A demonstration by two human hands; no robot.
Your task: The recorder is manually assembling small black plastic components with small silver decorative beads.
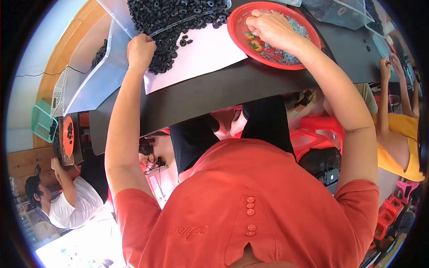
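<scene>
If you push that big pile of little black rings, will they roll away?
Probably some would. The black rings look small, round and loose, so they likely scatter or roll on the smooth white sheet. A few lie apart already. They seem light.

Pile of rings (174, 22) left of plate (237, 31); both on table (223, 89)

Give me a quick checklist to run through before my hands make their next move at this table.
1. Left hand on the pile of black rings: ok.
2. Right hand in the red plate: ok.
3. Plate fully on the black table: ok.
4. Rings kept on the white sheet: ok.
5. Anything held in the right fingers: cannot tell.
6. Co-worker's hands apart from mine: ok.
</scene>
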